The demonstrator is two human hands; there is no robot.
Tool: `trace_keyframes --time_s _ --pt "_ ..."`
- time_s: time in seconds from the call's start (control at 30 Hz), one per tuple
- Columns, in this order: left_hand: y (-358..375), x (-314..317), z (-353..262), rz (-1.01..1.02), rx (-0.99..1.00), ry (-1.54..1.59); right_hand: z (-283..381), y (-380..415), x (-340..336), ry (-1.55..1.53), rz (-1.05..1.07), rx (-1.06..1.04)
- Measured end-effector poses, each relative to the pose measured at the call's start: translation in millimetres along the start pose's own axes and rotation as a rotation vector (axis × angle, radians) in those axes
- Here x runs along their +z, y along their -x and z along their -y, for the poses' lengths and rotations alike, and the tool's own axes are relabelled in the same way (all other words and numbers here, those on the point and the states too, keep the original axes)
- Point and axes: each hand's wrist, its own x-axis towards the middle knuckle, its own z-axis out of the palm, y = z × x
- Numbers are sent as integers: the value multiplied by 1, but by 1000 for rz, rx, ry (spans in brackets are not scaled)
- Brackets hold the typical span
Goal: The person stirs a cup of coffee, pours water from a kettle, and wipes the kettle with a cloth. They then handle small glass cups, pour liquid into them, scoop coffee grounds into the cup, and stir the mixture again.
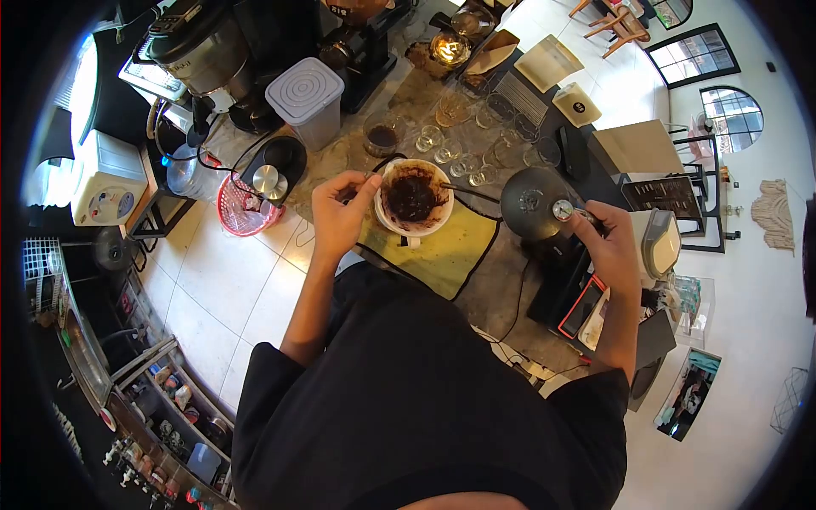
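Observation:
A white cup or dripper (pixel 414 239) with dark, wet coffee grounds (pixel 411 198) inside stands at the edge of a yellow-green cloth (pixel 442 260). My left hand (pixel 347 204) is at its left rim, thumb and fingers pinched together; what they hold, if anything, is too small to make out. On the right, my right hand (pixel 602 242) is closed around the handle of a black gooseneck kettle (pixel 529 197), thumb near the round dial on its lid. The kettle's thin spout points left, its tip at the right rim of the white vessel.
Behind the cup are a glass server (pixel 382 136) with dark liquid and several small glasses (pixel 476 174). A lidded grey container (pixel 310 106) stands back left, beside a black scale (pixel 276 166). A pink basket (pixel 242 204) is lower left. Cables run along the counter's right side.

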Motion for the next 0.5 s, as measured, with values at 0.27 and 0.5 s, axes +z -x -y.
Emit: trace_keyframes --time_s 0.27,0.5 --pt "0 0 -2 -4 -13 -26 -6 -12 12 -80 22 15" --pt "0 0 -1 6 -4 -18 -2 -18 19 -115 35 8"
